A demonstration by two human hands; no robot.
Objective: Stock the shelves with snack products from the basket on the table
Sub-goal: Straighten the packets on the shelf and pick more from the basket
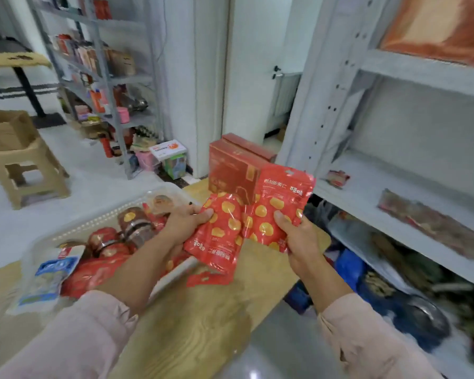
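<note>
gripping a red spotted pouch (216,239) in the left hand (185,222), thumb on its front, label upside down. gripping a second matching pouch (277,203) in the right hand (298,236), label upright, overlapping the first at the edge. both held above the wooden worktop (203,324), hands apart, just beside the basket (93,221) of jars (133,225) at left. behind the pouches, red boxes (230,165); to the right, a white shelf (367,192) with a small packet (337,178).
</note>
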